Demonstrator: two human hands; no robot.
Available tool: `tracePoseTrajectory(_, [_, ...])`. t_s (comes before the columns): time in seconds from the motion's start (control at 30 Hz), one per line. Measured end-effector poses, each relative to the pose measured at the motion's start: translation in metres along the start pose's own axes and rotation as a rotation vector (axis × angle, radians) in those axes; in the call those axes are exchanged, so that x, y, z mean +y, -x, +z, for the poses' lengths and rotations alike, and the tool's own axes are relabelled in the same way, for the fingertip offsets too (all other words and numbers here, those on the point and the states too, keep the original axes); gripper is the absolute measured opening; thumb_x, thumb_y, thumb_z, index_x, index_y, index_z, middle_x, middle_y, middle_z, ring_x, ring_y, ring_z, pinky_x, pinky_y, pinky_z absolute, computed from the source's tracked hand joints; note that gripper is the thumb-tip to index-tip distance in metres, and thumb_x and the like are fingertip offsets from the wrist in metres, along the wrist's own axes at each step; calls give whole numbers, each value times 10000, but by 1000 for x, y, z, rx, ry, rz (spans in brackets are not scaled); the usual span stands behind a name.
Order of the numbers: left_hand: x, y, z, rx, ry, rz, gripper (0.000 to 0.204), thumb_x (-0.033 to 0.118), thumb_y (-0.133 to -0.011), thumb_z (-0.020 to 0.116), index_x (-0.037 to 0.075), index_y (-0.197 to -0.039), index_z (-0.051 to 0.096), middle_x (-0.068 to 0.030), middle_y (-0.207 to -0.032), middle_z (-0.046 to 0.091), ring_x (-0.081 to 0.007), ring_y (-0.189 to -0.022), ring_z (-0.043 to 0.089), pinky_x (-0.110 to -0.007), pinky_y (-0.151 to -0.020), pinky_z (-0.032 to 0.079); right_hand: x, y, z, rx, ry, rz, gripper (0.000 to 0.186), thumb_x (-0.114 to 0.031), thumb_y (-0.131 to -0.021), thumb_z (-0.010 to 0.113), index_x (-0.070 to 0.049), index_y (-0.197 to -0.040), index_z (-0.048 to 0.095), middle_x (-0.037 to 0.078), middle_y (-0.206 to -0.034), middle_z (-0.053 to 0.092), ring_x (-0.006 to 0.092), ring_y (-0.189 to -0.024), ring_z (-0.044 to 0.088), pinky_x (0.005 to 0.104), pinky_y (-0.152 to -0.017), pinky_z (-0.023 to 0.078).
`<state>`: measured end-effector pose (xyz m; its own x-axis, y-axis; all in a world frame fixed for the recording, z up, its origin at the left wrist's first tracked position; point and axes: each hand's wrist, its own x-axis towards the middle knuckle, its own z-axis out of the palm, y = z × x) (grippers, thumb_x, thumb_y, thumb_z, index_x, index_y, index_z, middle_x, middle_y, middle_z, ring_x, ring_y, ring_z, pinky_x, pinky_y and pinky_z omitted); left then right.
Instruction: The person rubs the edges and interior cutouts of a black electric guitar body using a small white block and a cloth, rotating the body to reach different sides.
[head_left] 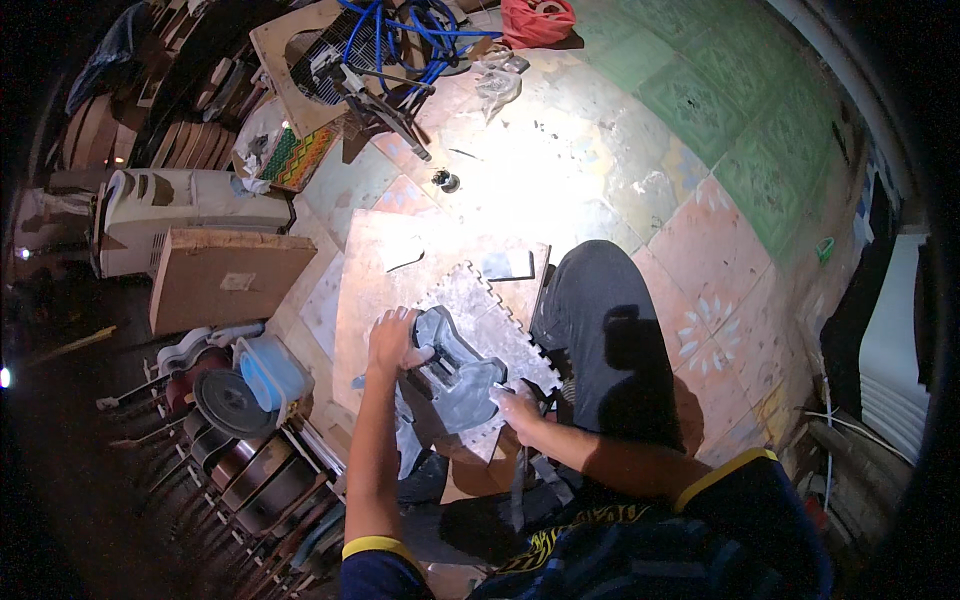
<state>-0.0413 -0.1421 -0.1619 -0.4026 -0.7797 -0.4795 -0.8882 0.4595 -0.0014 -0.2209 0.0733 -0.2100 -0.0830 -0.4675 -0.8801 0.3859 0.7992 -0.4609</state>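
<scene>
My left hand (pixel 398 345) grips the upper left edge of a grey, curved, guitar-body-like piece (pixel 468 372) with recessed cavities. My right hand (pixel 512 405) holds the same piece at its lower right end, fingers bent. The piece is over a pale mat with jigsaw edges (pixel 485 310), which lies on a wooden board (pixel 365 260) in front of me. A small dark rectangular block (pixel 507 265) and a white cut-out shape (pixel 402 255) lie on the board's far part. My bent dark-trousered leg is just right of the mat.
A cardboard slab (pixel 210 280), white appliance (pixel 180 205) and blue plastic container (pixel 262 375) stand left, near racked curved pieces (pixel 260 470). Beyond the board are a small jar (pixel 446 180), coiled blue hose (pixel 415 40) and red bag (pixel 535 20). White cables (pixel 830 420) run along the right.
</scene>
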Motion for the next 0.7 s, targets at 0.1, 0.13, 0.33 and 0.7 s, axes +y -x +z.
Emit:
tracePoseTrajectory(0.1, [-10,4,6,64,-3,29,818,476,-592,809,106,-1288,591,-156,-1269,624,-358,-1176,586,-482,-990,463,24,-22,1,-48,29,14,520,-308,-842,721,40,-1207,595,183,-1094,668,263,-1011,630,392,-862,478])
tracePoseTrajectory(0.13, [-13,5,10,84,5,44,824,477,-586,808,92,-1281,592,-165,-1233,634,-361,-1145,596,-477,-988,458,14,-14,-1,-67,45,23,483,-301,-842,719,33,-1174,613,167,-1056,676,250,-973,633,386,-837,479])
tracePoseTrajectory(0.33, [-16,16,-6,59,18,20,801,469,-575,811,76,-1239,596,-184,-1113,682,-369,-1048,635,-458,-976,451,-15,2,-7,-200,-52,63,433,-252,-864,715,1,-1198,603,96,-1057,667,197,-962,621,338,-811,480])
tracePoseTrajectory(0.7, [-24,167,-144,48,19,-279,794,406,-569,841,92,-1249,578,-204,-1046,704,-410,-956,674,-485,-846,535,-58,34,2,-810,-319,60,247,-206,-988,606,-68,-1166,504,141,-1202,650,266,-1173,640,415,-944,546])
